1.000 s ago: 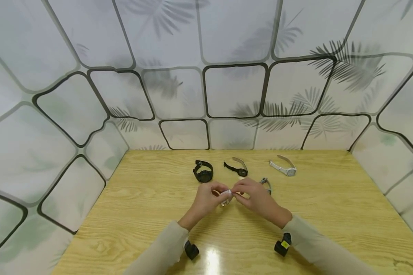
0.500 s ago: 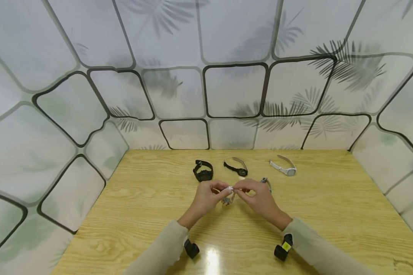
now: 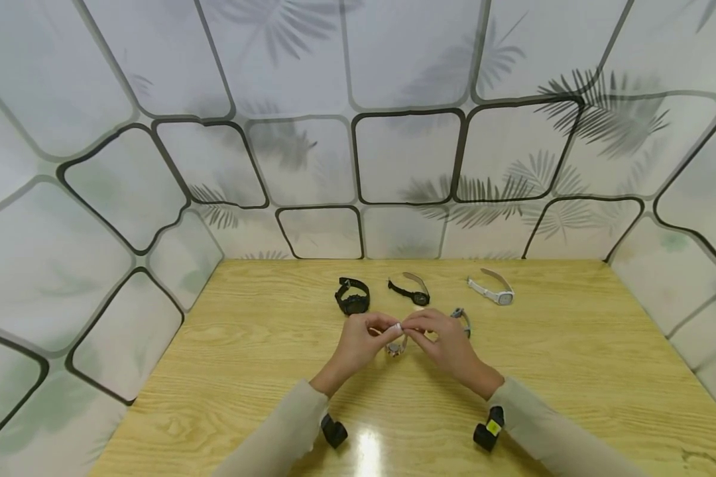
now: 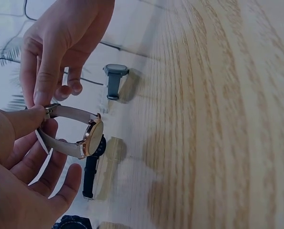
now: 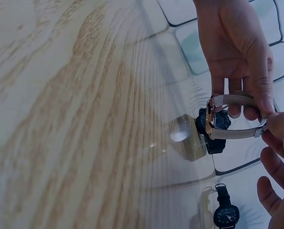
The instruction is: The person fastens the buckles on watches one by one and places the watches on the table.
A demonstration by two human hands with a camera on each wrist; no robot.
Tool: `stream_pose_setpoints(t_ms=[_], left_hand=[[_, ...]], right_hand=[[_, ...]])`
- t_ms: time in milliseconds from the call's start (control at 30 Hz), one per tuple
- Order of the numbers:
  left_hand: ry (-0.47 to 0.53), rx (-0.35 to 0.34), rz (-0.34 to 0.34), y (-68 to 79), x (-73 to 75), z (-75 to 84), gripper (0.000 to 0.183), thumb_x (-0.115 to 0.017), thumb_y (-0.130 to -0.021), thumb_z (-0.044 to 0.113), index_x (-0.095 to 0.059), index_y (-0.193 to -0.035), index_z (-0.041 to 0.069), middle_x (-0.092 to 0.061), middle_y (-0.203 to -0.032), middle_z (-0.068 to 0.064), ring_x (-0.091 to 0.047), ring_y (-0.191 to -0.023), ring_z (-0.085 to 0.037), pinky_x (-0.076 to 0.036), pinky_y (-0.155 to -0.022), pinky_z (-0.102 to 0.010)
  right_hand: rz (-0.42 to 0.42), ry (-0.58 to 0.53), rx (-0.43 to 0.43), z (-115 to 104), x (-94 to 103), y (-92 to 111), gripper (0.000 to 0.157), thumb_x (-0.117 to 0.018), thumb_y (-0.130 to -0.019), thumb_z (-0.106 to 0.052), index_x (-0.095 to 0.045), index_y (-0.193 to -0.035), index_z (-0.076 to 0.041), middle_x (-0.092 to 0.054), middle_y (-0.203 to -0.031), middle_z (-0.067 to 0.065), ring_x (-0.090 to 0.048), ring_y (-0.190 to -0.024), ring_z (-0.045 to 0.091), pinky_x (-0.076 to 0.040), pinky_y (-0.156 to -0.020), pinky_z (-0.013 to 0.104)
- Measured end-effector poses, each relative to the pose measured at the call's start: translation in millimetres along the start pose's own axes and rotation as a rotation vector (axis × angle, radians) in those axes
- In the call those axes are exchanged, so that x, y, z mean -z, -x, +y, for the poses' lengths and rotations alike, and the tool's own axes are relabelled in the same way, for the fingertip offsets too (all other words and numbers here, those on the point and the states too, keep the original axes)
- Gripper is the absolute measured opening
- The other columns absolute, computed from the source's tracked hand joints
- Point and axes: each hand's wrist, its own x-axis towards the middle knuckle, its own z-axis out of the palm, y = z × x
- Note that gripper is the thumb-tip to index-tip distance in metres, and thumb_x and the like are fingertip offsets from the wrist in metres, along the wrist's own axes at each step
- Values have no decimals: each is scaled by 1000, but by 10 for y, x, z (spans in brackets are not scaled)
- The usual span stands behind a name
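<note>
Both hands hold one wristwatch with a rose-gold case point(image 4: 93, 138) and a pale strap point(image 4: 75, 113). Its strap forms a loop, with the case hanging below the fingers in the head view. My left hand point(image 3: 358, 341) pinches the strap beside the metal buckle point(image 4: 48, 110), thumb on top. Opposite it, the thumb and fingers of my right hand point(image 3: 449, 339) pinch the strap at the buckle. Fingertips partly cover the buckle, so whether the strap is fastened cannot be told. The dial faces away in the left wrist view.
Behind the hands on the wooden table point(image 3: 262, 331) lie a chunky black watch point(image 3: 355, 302), a slim black watch point(image 3: 419, 298) and a white watch point(image 3: 504, 298). A grey-blue watch point(image 3: 467, 324) lies just beyond the right hand. Patterned cloth walls point(image 3: 316, 232) enclose the table.
The hands stay nearly in place, with small finger shifts at the buckle. The held watch's case has swung slightly up and right and shows more clearly below the fingers.
</note>
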Motion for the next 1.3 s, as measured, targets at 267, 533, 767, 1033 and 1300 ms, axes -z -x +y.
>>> stream_pose_setpoints(t_ms=[267, 533, 767, 1033, 1300], left_hand=[[149, 121, 44, -26, 11, 24, 16, -77, -96, 25, -81, -103, 12, -77, -92, 1, -71, -84, -18, -61, -75, -38], [500, 316, 46, -86, 100, 18, 30, -75, -97, 22, -74, -115, -3, -76, -98, -12, -72, -86, -27, -61, -72, -36], [584, 379, 4, -110, 157, -10, 34, -73, -98, 24, -72, -119, -3, -76, -96, -7, -71, -85, -21, -61, -76, -36], [583, 362, -37, -129, 191, -47, 33, -71, -100, 21, -70, -122, -4, -76, -101, -12, -71, -80, -18, -62, -78, -40], [503, 227, -124, -91, 264, -126, 44, -70, -100, 15, -59, -141, 4, -69, -123, -25, -71, -91, -24, -61, -82, -45]], right_hand=[[-11, -18, -13, 44, 9, 3, 29, -80, -87, 0, -77, -114, -11, -73, -110, 3, -61, -77, 6, -57, -63, 35], [-128, -60, -15, 73, 67, 19, 52, -83, -87, -7, -66, -136, -13, -65, -131, 5, -63, -82, 12, -56, -66, 33], [-195, -63, -13, 98, 31, 22, 60, -86, -85, -14, -63, -141, -15, -60, -141, 8, -65, -85, 16, -56, -69, 31], [-152, -43, 2, 107, -17, 7, 57, -87, -84, -12, -66, -138, -13, -63, -137, 9, -64, -82, 10, -56, -67, 30], [-127, -17, -26, 131, -50, 0, 55, -87, -84, -13, -66, -135, -7, -65, -134, 14, -64, -78, 12, -55, -66, 30]])
